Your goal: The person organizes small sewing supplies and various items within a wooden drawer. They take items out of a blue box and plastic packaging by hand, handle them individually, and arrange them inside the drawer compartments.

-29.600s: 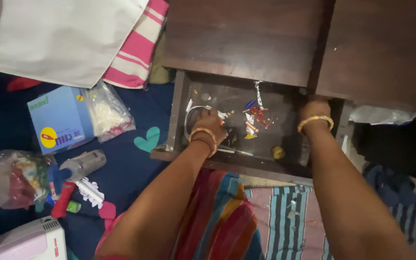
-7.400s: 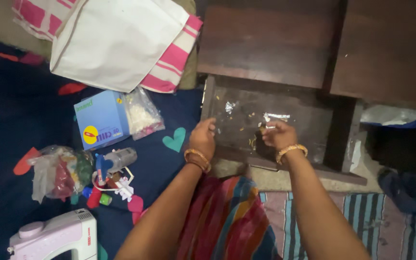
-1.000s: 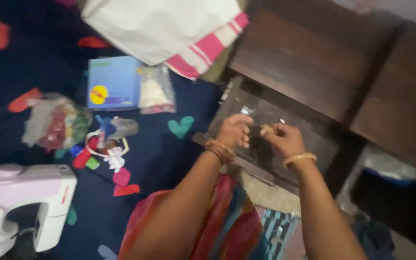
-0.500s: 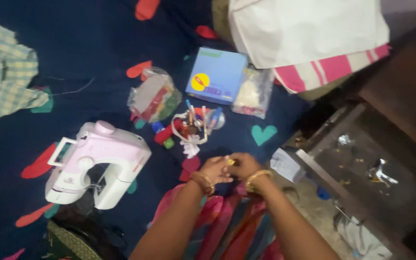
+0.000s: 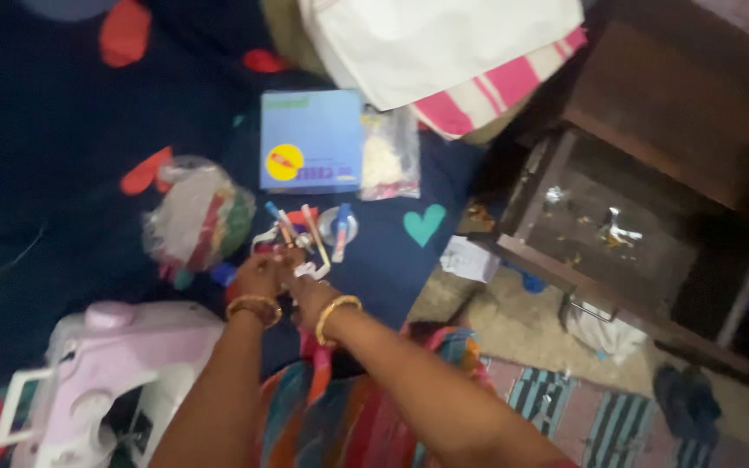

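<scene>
Dark blue sheet with hearts underfoot: pink sewing machine (image 5: 88, 381) at left, then left hand (image 5: 259, 276) and right hand (image 5: 308, 290) side by side, fingers curled at the pile of pens (image 5: 305, 232); grip unclear. Open drawer (image 5: 600, 234) sits right.

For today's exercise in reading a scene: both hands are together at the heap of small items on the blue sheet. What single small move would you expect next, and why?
Probably setting something down on the heap of small items: the left hand and right hand meet at its near edge. What they hold is too blurred to tell.
</scene>
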